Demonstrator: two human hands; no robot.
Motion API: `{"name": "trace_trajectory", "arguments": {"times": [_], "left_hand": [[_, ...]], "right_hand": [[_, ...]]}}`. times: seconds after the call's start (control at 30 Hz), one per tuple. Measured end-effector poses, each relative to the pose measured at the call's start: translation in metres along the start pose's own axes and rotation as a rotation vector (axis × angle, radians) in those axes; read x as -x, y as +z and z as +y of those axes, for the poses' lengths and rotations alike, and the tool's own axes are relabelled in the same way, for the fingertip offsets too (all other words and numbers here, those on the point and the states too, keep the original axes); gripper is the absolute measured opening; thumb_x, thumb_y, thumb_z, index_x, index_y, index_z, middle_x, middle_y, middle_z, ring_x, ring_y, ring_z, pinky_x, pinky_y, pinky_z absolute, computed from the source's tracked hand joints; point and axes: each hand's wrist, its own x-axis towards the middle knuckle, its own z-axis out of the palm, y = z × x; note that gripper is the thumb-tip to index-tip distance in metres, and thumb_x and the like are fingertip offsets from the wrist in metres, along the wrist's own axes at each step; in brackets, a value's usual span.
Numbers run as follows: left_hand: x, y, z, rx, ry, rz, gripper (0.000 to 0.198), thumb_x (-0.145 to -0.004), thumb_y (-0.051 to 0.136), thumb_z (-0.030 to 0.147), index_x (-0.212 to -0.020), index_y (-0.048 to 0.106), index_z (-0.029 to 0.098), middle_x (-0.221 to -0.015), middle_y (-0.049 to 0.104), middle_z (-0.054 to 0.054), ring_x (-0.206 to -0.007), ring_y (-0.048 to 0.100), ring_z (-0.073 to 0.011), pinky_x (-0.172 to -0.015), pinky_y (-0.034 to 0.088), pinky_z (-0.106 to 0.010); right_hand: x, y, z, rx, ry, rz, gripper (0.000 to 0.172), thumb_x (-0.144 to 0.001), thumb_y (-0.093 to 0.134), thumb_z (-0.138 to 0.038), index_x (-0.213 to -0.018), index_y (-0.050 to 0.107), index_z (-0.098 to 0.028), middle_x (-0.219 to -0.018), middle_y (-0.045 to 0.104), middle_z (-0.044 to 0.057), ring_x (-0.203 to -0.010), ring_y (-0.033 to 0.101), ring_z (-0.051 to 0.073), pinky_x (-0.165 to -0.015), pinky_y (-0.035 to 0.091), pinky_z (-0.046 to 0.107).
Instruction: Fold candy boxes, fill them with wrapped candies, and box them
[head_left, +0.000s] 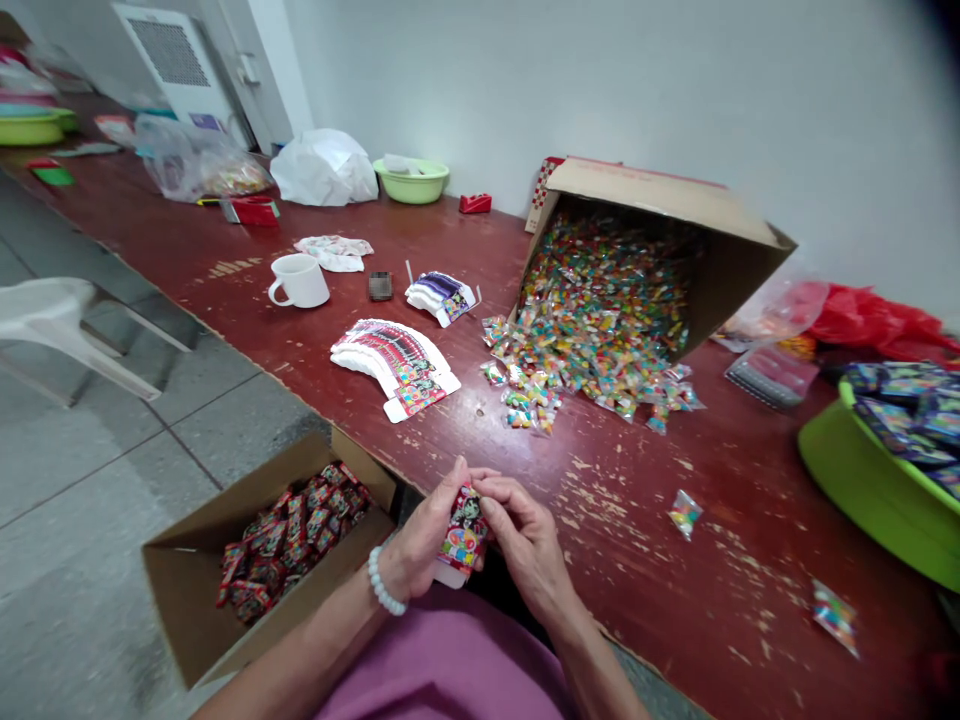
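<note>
Both my hands hold a small red printed carton [463, 535] close to my body, at the table's front edge. My left hand [424, 540], with a white bead bracelet on the wrist, grips its left side. My right hand [525, 535] pinches its top and right side, fingers closed. A fanned stack of flat red cartons [394, 362] lies on the table beyond. A tipped cardboard box [660, 250] spills many small colourful candy packets [600, 320] onto the red table [675, 600].
An open cardboard box [187, 590] with filled red cartons stands on the floor at my left. A white mug [300, 281], a smaller purple carton stack [442, 295], a green tub [877, 490] of dark packs and loose packets [685, 513] are about. A white chair [52, 320] stands left.
</note>
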Motion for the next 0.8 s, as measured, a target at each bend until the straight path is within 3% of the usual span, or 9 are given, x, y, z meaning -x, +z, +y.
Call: {"name": "trace_trajectory", "arguments": {"times": [0.07,0.13,0.23,0.27,0.33,0.47,0.57,0.7,0.8], "left_hand": [[0.000,-0.003,0.000,0.084,-0.003,-0.044,0.044,-0.087,0.057,0.051,-0.121,0.057,0.022,-0.078,0.065,-0.001,-0.052,0.061,-0.0123,-0.047,0.050,-0.023],[0.002,-0.007,0.002,0.108,0.005,-0.098,0.045,-0.083,0.066,0.038,-0.124,0.052,0.025,-0.081,0.066,-0.001,-0.057,0.063,-0.0137,-0.051,0.049,-0.023],[0.008,-0.012,0.004,0.051,0.021,-0.123,0.056,-0.075,0.077,0.027,-0.124,0.050,0.024,-0.092,0.068,-0.005,-0.069,0.067,-0.0160,-0.059,0.048,-0.024],[0.011,-0.014,0.003,0.029,0.021,-0.124,0.055,-0.072,0.079,0.026,-0.121,0.052,0.022,-0.096,0.069,-0.007,-0.073,0.067,-0.0163,-0.064,0.048,-0.025],[0.015,-0.020,0.001,-0.011,0.004,-0.132,0.051,-0.067,0.082,0.025,-0.111,0.057,0.018,-0.101,0.069,-0.010,-0.077,0.066,-0.0168,-0.070,0.048,-0.028],[0.022,-0.046,-0.001,-0.148,-0.008,-0.098,0.043,-0.059,0.084,0.026,-0.091,0.058,0.016,-0.088,0.068,-0.004,-0.071,0.059,-0.0140,-0.068,0.046,-0.027],[0.026,-0.074,0.011,-0.411,-0.016,-0.085,0.039,-0.059,0.082,0.027,-0.089,0.059,0.018,-0.075,0.061,0.003,-0.068,0.054,-0.0121,-0.063,0.043,-0.023],[0.031,-0.108,0.033,-0.852,-0.102,-0.254,0.044,-0.058,0.081,0.029,-0.099,0.068,0.020,-0.078,0.061,0.002,-0.068,0.053,-0.0136,-0.060,0.042,-0.022],[0.030,-0.121,0.040,-0.985,-0.194,-0.401,0.032,-0.062,0.079,0.036,-0.088,0.071,0.020,-0.074,0.063,0.001,-0.064,0.054,-0.0147,-0.056,0.042,-0.023]], "right_hand": [[-0.007,-0.006,0.006,0.080,0.009,-0.050,0.022,-0.095,0.054,-0.034,-0.104,0.072,-0.026,-0.113,0.068,0.005,-0.105,0.063,0.020,-0.091,0.048,0.032],[-0.025,-0.019,0.011,0.232,0.020,-0.089,0.027,-0.095,0.051,-0.036,-0.108,0.071,-0.025,-0.108,0.070,0.005,-0.098,0.065,0.020,-0.086,0.050,0.032],[-0.062,-0.044,0.019,0.691,-0.070,0.072,0.032,-0.096,0.047,-0.034,-0.119,0.065,-0.021,-0.112,0.069,0.008,-0.099,0.063,0.022,-0.086,0.049,0.034],[-0.074,-0.049,0.022,0.888,-0.104,0.084,0.033,-0.094,0.049,-0.031,-0.122,0.063,-0.020,-0.116,0.068,0.010,-0.105,0.060,0.024,-0.089,0.046,0.037],[-0.092,-0.055,0.029,1.041,-0.114,0.080,0.035,-0.088,0.056,-0.025,-0.122,0.062,-0.021,-0.123,0.065,0.011,-0.110,0.054,0.029,-0.091,0.042,0.042],[-0.102,-0.051,0.041,1.131,-0.078,0.031,0.031,-0.087,0.056,-0.020,-0.116,0.065,-0.025,-0.117,0.066,0.012,-0.108,0.050,0.032,-0.089,0.038,0.046],[-0.098,-0.047,0.045,1.146,-0.056,-0.001,0.032,-0.090,0.051,-0.018,-0.120,0.063,-0.020,-0.111,0.064,0.016,-0.106,0.050,0.032,-0.091,0.036,0.045],[-0.094,-0.049,0.045,1.059,-0.022,-0.053,0.034,-0.085,0.057,-0.017,-0.118,0.061,-0.016,-0.108,0.062,0.015,-0.101,0.053,0.028,-0.088,0.040,0.038],[-0.094,-0.053,0.045,0.930,0.028,-0.075,0.019,-0.076,0.067,-0.020,-0.095,0.066,-0.019,-0.092,0.062,0.007,-0.086,0.057,0.022,-0.077,0.042,0.031]]}}
